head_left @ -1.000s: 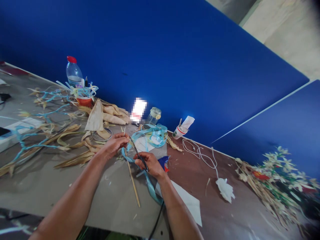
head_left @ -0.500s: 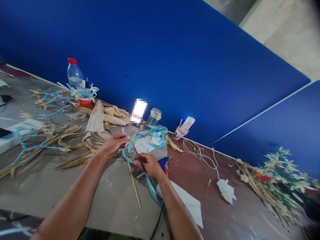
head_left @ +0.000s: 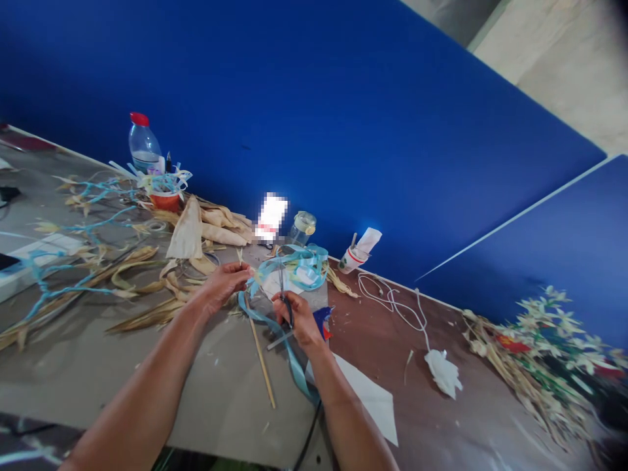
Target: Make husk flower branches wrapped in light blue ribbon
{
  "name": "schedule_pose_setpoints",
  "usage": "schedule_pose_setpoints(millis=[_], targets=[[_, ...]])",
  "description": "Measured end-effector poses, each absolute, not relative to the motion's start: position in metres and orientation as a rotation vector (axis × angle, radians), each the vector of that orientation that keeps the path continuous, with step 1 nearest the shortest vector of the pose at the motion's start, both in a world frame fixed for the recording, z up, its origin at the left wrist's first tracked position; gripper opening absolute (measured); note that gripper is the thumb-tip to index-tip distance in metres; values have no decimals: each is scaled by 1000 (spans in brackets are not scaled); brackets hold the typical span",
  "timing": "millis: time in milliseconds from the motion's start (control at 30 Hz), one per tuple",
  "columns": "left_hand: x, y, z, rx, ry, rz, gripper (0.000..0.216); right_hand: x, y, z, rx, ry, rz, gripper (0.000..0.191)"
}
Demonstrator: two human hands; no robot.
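My left hand is closed in a pinch on a small pale strip of dried husk, whose tips poke out above and to the right of the fingers. Just right of it, my right hand is wrapped round dark scissors with the blades pointing up, apart from the husk. Behind both hands lies a loose coil of light blue ribbon, and one ribbon length runs down past my right wrist. Below my left hand a thin wooden stick rests on the grey table.
Dried corn husks and blue-wrapped stems spread over the left side. At the back stand a bottle, a jar and a paper cup. A white cable and a bunch of husk flowers lie to the right.
My right hand has drawn the scissors away from the husk at my left fingers and turned the blades upright. My left hand has stayed nearly in place.
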State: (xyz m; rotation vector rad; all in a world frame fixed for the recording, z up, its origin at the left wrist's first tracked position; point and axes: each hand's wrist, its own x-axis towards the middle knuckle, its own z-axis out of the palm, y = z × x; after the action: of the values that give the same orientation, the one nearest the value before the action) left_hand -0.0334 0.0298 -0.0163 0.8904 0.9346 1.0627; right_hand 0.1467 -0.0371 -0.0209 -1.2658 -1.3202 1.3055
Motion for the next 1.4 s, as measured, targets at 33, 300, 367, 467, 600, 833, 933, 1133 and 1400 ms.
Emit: schedule_pose_setpoints(millis=[33,300,367,467,600,833,933,1133,1400], targets=[[-32,29,-16,867,928,1065,23,146,-37,-22,-1243,-1274,1296,33],[-4,19,-19,800,878,1084,25,136,-27,-36,-1081,-907,1116,44],[2,16,-21,834,864,1053,27,137,-25,-36,-1072,-880,1060,43],[6,14,-24,889,834,995,28,140,-26,-33,-1100,-871,1005,42],[5,14,-24,886,823,970,29,144,-28,-30,-1124,-887,967,40],[9,11,-21,845,870,1031,34,138,-26,-33,-1093,-956,930,40],[10,10,-22,879,866,1010,32,138,-25,-35,-1156,-967,823,36],[5,19,-30,878,968,1148,24,148,-23,-37,-1155,-1122,722,32],[-4,22,-23,1219,1052,1116,30,146,-24,-35,-1121,-1250,770,29]])
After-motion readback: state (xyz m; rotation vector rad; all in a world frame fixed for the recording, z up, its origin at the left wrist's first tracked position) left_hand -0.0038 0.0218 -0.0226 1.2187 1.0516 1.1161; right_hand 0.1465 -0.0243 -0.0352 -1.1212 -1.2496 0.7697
